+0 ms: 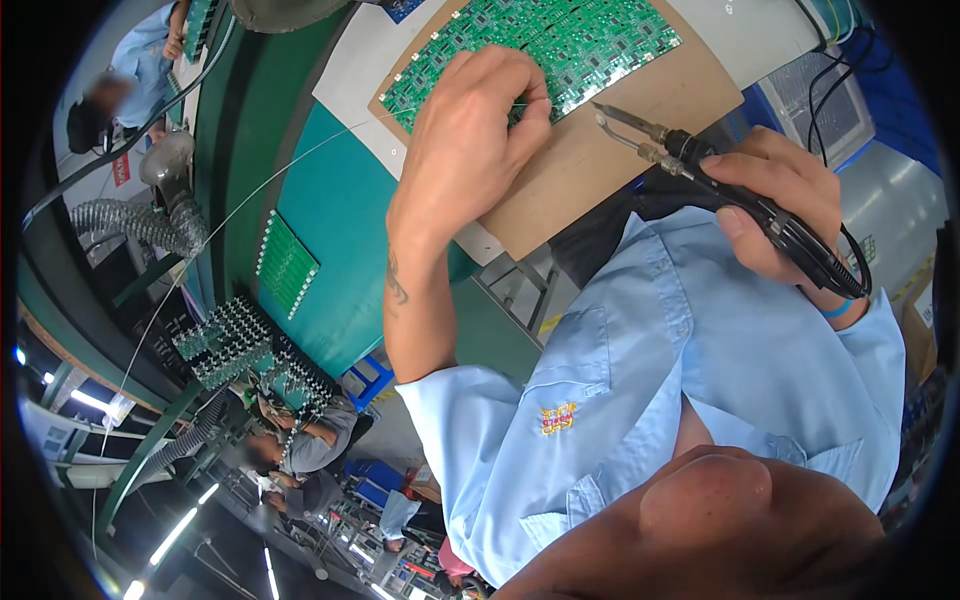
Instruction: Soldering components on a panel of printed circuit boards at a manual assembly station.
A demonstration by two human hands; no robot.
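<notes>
My left hand (475,140) is closed over the near left part of a green circuit board panel (620,45), thumb and fingers pinched on a thin solder wire (290,165). The wire runs off to the left in a long line. The panel, dense with small parts, lies on a brown sheet (560,190). Wrapped round the black handle of a soldering iron (740,195), my right hand (775,195) is to the right of the panel. Two metal prongs on the iron point left, just off the panel's near edge and apart from my left hand.
Left of the sheet is a teal mat (345,230) with another green board (287,265). A stack of boards (235,340) stands beyond it, near a flexible duct (140,225). Other people work at the left and lower left. Black cables (835,90) hang at the upper right.
</notes>
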